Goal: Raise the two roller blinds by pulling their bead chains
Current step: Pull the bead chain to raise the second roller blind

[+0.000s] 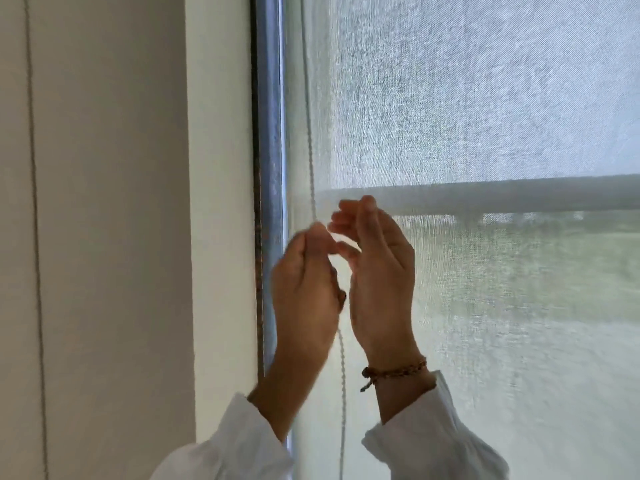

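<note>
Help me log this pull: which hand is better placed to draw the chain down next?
Probably the left hand: its fingertips already pinch the bead chain. The right hand is open beside it, holding nothing.

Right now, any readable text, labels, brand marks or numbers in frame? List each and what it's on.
None. No text, label, brand or number shows on the blind fabric, the bead chain, the window frame, the wall, the bracelet or the sleeves.
</note>
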### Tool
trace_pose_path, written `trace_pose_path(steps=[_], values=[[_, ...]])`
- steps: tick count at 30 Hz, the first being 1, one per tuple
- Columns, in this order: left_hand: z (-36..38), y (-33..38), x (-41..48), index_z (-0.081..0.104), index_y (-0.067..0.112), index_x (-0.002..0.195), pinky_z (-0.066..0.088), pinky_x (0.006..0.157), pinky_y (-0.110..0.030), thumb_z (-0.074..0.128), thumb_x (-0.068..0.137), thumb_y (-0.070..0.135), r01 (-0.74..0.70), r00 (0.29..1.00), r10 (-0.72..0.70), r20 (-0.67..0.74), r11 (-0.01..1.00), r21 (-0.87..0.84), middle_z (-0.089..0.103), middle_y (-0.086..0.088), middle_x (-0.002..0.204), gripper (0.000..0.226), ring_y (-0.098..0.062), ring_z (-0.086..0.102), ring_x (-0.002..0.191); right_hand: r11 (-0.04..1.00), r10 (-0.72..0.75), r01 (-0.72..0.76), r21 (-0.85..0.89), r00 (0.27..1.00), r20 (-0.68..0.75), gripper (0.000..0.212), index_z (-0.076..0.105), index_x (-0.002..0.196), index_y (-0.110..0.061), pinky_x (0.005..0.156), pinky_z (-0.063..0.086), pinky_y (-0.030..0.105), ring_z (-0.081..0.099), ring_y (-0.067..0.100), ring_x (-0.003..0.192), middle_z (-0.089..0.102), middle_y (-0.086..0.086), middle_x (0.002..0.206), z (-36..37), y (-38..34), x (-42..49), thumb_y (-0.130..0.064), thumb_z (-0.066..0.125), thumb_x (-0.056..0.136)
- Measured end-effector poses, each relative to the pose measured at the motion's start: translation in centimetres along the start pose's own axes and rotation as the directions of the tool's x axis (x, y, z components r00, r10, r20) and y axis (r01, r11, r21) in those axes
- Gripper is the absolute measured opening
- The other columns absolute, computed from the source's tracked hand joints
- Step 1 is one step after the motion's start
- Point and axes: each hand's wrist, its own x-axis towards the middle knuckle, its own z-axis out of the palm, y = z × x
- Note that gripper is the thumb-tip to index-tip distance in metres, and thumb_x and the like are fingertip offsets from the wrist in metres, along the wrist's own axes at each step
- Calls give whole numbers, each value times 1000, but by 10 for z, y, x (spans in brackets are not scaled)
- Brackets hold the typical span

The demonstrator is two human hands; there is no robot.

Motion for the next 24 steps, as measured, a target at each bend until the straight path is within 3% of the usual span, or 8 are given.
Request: trace_pose_path(steps=[3,5,7,9,13,19,22,24], values=[[-6,-17,-26,51,33,47,29,41,-22,47,93,33,43,997,-44,56,999,11,38,9,37,46,-7,32,35,1000,24,-22,-18,996,86,19,65,82,-23,70,52,33,65,16,79,66,-1,80,10,-12,8,-23,50,93],[-12,-26,-37,49,32,45,22,38,-19,49,90,37,39,998,-40,41,999,30,29,9,37,46,-8,24,34,997,67,-62,-42,988,136,18,64,85,-18,56,52,28,60,14,60,62,-1,71,17,-17,10,-17,49,94],[-17,-35,-43,48,32,46,23,38,-20,45,91,36,31,998,-35,51,996,89,31,9,37,45,-7,25,35,992,115,-108,-64,985,128,21,65,81,-15,38,35,19,39,6,40,49,-5,53,20,-15,10,-13,48,94],[-21,-40,-46,46,33,45,25,37,-17,44,92,38,82,993,-88,83,994,78,34,9,36,47,-6,27,34,990,137,-133,-42,986,98,25,66,77,-15,33,24,14,26,3,36,37,-9,45,19,-10,6,-11,48,94],[-30,-39,-32,51,28,44,25,43,-18,38,80,48,252,946,-228,228,965,-78,36,12,38,43,-3,30,38,997,75,-77,28,994,74,25,67,77,-18,34,22,13,22,3,37,33,-14,42,7,-11,-2,-13,49,94],[-27,-7,24,64,18,88,44,81,-27,31,89,44,232,937,-180,299,961,-149,71,9,77,42,-6,64,82,983,-54,58,-176,998,27,19,69,82,-29,40,29,18,30,2,40,39,-13,43,-15,13,-35,-28,50,86],[-11,29,46,62,15,96,51,77,-25,33,95,32,239,893,-124,433,945,-221,73,3,82,34,-11,67,83,963,-34,45,-266,998,45,19,68,87,-37,44,31,21,31,3,42,40,-11,47,-24,33,-66,-40,49,85],[-2,50,53,62,13,94,52,59,-21,37,95,29,250,887,-112,448,932,-261,70,4,70,30,-9,65,65,941,-38,55,-335,998,58,22,66,91,-40,48,32,23,35,3,42,44,-12,47,-30,45,-87,-49,47,83]])
